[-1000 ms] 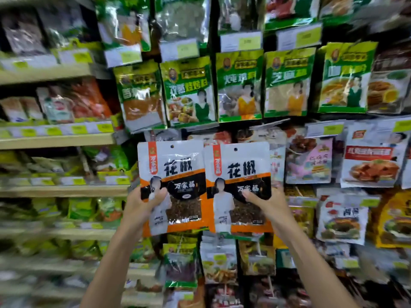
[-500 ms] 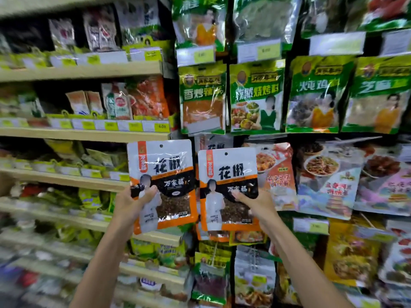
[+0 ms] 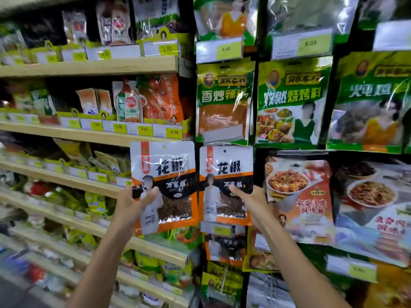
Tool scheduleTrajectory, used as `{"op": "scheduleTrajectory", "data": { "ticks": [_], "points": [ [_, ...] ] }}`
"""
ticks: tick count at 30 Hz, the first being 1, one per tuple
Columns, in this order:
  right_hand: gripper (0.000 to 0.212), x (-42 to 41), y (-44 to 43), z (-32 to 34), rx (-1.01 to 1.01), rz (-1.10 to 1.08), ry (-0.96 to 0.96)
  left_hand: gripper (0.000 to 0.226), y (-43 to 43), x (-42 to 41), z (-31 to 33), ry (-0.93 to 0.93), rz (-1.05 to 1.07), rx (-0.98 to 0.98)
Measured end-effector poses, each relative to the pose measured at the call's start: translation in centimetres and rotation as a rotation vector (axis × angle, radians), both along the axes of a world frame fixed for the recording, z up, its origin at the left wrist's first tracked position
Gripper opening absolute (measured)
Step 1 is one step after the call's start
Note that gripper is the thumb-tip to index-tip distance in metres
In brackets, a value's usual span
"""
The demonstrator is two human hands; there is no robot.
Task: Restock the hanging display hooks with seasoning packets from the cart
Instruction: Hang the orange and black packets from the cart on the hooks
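Orange-and-white peppercorn packets, two: left hand (image 3: 131, 206) grips one (image 3: 164, 187), right hand (image 3: 251, 204) grips the other (image 3: 225, 185).

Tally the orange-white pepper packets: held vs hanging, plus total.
Held: 2 (left packet, right packet)
Hanging below: 1 visible (lower packet, partly behind a price tag)
Total: 3
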State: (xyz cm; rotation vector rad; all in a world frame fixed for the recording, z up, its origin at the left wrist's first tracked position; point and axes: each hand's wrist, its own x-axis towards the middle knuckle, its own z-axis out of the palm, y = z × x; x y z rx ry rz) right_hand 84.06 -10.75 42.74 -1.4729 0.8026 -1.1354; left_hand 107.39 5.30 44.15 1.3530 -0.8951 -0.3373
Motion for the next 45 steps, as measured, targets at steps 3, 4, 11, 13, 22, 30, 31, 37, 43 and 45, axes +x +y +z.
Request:
{"op": "scheduleTrajectory", "data": {
  "ticks": [3, 4, 11, 13, 22, 30, 31, 37, 43, 45],
  "points": [
    [0.021, 0.6, -1.0, -0.3, -0.006, -0.003, -0.02, 0.014, -0.5, 0.5, 0.1, -0.012, -0.008, 0.009],
    [0.027, 0.7, -1.1, -0.3, -0.007, -0.015, -0.023, 0.019, -0.7, 0.7, 0.3, -0.024, -0.023, 0.018],
    [0.018, 0.7, -1.4, -1.5, 0.062, -0.081, -0.028, 0.058, -2.3, 2.3, 0.8, -0.011, -0.119, 0.029],
    [0.029, 1.1, -1.5, -1.6, 0.058, -0.102, -0.02, 0.055, -2.7, 2.8, 0.9, -0.009, -0.156, 0.032],
    [0.06, 2.9, -3.8, 0.0, 0.07, -0.262, 0.014, 0.071, -3.7, 3.4, 0.5, -0.019, -0.286, 0.029],
    [0.04, 3.3, -4.3, 0.5, 0.044, -0.418, 0.11, 0.027, -3.9, 3.6, -0.4, 0.004, -0.386, 0.049],
    [0.041, 3.2, -3.8, 0.3, 0.038, -0.425, 0.147, 0.022, -3.9, 3.5, -0.4, -0.005, -0.397, 0.045],
    [0.031, 3.3, 2.9, -1.7, -0.191, -0.59, 0.131, 0.031, -4.2, 2.1, -0.4, -0.029, -0.506, 0.011],
    [0.03, 4.7, 7.8, -1.4, -0.076, -0.215, -0.073, 0.022, -5.7, -1.3, -0.4, -0.089, -0.521, 0.011],
    [0.025, 4.4, 7.9, -1.3, -0.072, -0.273, -0.096, 0.015, -6.0, -2.2, -0.4, -0.152, -0.541, 0.006]
  ]
}}
